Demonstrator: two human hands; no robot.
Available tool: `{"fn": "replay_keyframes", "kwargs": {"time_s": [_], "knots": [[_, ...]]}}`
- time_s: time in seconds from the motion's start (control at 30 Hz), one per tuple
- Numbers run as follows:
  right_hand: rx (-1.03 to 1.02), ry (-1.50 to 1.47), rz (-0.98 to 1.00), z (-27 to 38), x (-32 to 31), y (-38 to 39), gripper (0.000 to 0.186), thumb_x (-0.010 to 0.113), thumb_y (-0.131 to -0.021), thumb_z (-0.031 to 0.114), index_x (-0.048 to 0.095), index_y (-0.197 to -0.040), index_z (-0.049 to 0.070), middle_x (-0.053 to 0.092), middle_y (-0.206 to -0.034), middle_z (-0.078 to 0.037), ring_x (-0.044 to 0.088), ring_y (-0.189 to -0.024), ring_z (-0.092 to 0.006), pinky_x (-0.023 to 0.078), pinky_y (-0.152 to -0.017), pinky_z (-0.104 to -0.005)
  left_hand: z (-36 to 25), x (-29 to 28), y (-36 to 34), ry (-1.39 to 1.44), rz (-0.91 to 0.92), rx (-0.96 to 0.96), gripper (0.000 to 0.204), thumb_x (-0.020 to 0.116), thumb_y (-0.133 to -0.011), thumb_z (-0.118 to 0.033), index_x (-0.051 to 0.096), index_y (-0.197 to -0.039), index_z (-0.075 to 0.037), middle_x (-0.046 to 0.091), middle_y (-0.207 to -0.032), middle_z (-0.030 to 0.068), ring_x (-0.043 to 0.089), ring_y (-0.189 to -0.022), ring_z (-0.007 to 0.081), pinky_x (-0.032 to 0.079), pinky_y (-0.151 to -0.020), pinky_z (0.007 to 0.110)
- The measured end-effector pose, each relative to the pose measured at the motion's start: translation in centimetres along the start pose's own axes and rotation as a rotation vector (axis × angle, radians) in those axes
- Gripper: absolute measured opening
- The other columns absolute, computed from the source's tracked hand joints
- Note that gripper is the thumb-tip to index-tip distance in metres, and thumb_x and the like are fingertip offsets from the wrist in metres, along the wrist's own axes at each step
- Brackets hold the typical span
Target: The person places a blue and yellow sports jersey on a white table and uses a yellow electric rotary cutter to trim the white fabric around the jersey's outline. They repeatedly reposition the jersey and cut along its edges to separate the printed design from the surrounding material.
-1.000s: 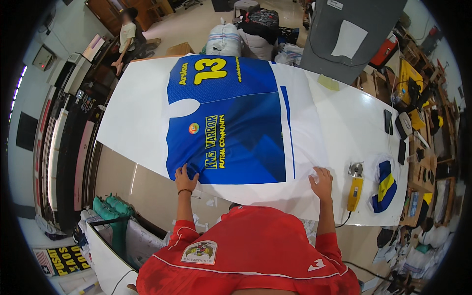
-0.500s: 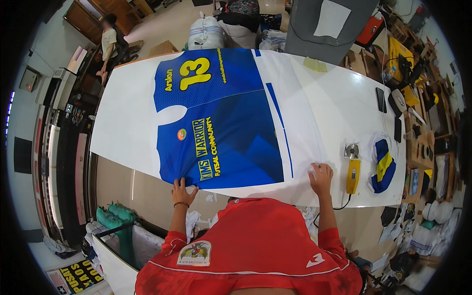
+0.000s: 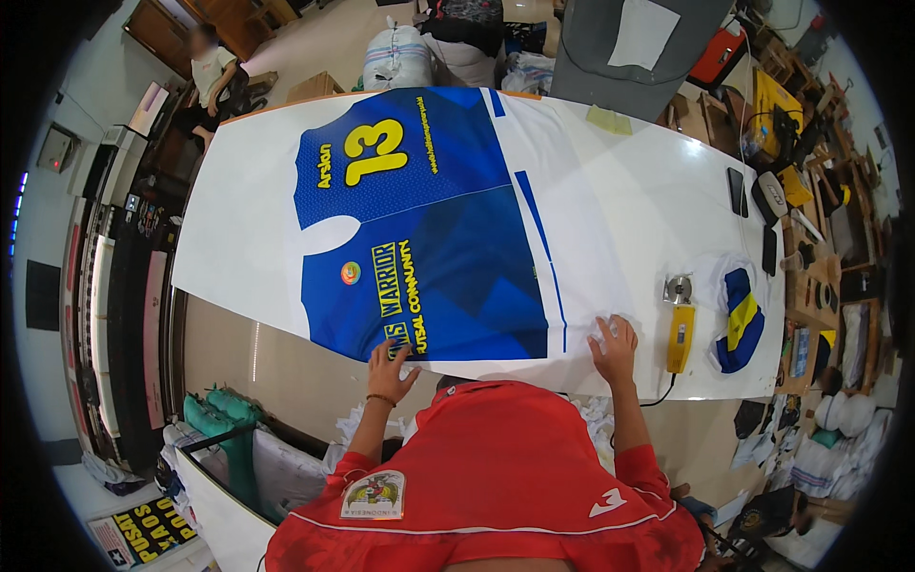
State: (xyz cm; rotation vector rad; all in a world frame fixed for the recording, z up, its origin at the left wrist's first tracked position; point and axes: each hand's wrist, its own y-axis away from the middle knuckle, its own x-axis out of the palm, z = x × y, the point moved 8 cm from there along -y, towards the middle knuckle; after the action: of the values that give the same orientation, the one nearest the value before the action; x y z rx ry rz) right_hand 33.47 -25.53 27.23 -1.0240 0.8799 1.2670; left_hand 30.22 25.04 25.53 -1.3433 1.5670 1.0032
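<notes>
A long sheet of white fabric (image 3: 591, 229), printed with blue jersey panels (image 3: 457, 286) and yellow lettering, lies spread across the table. At its near edge, my left hand (image 3: 389, 372) rests with fingers apart on the lettering of the nearer blue panel. My right hand (image 3: 616, 355) touches the plain white part of the sheet, close to the table's front, its fingers spread and slightly bent. Neither hand grips anything. To the right of my right hand lies a yellow electric rotary cutter (image 3: 679, 329) with a round metal head and a black cord.
A blue, yellow and white fabric bundle (image 3: 740, 324) sits beyond the cutter. Dark phone-like objects (image 3: 737, 193) lie along the right edge of the white table (image 3: 224, 229). Sacks (image 3: 398, 59) and a large grey bin (image 3: 596, 91) stand behind. A person (image 3: 212, 76) sits far left.
My left hand has moved right along the near edge onto the lettering. My right hand has shifted slightly left. The fabric lies flatter near my left hand; the far-left person has leaned back.
</notes>
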Motion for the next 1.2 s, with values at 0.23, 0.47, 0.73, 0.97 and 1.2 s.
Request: {"fn": "replay_keyframes", "kwargs": {"time_s": [0.23,0.47,0.73,0.97,1.2], "knots": [[-0.085,0.018,0.040,-0.6,-1.6,0.3,0.048,0.075,-0.089,0.029,0.068,-0.135,0.016,0.054,-0.142,-0.016,0.047,-0.134,-0.0369,0.035,-0.111,-0.0530,-2.3,0.5,2.8,-0.065,-0.054,0.047,0.049,0.078,-0.087,-0.034,0.067,-0.134,-0.024,0.055,-0.135,0.0132,0.050,-0.126,0.0365,0.043,-0.106,0.050],[-0.084,0.021,0.050,-1.0,-1.4,0.9,0.051,0.075,-0.089,0.029,0.066,-0.138,0.017,0.053,-0.145,-0.017,0.046,-0.136,-0.0382,0.034,-0.113,-0.0530,-4.7,2.6,2.4,0.023,-0.083,0.213,0.041,0.081,-0.086,-0.034,0.072,-0.123,-0.019,0.064,-0.115,0.0069,0.060,-0.109,0.0313,0.047,-0.094,0.046],[-0.062,-0.008,0.054,-2.2,-1.0,0.8,0.054,0.073,-0.092,0.032,0.062,-0.143,0.017,0.049,-0.152,-0.017,0.041,-0.143,-0.0388,0.032,-0.116,-0.0552,-6.6,3.6,-0.6,0.107,-0.145,0.296,0.034,0.087,-0.073,-0.026,0.078,-0.103,-0.013,0.069,-0.100,0.0045,0.065,-0.097,0.0283,0.051,-0.084,0.043],[-0.086,0.004,0.103,-1.8,-1.2,0.7,0.049,0.069,-0.096,0.034,0.064,-0.142,0.018,0.047,-0.155,-0.021,0.040,-0.146,-0.0410,0.029,-0.118,-0.0603,-6.7,4.6,0.2,0.204,-0.096,0.379,0.009,0.073,-0.079,-0.012,0.073,-0.088,-0.010,0.069,-0.098,0.0053,0.065,-0.099,0.0274,0.052,-0.086,0.042],[-0.003,0.008,0.037,-1.7,-1.0,1.6,0.043,0.071,-0.093,0.028,0.069,-0.135,0.017,0.047,-0.154,-0.021,0.041,-0.144,-0.0412,0.030,-0.118,-0.0574,-8.9,5.1,0.2,0.010,0.007,0.413,0.008,0.068,-0.087,-0.018,0.066,-0.094,-0.014,0.063,-0.104,0.0041,0.060,-0.107,0.0246,0.046,-0.091,0.039]]}}
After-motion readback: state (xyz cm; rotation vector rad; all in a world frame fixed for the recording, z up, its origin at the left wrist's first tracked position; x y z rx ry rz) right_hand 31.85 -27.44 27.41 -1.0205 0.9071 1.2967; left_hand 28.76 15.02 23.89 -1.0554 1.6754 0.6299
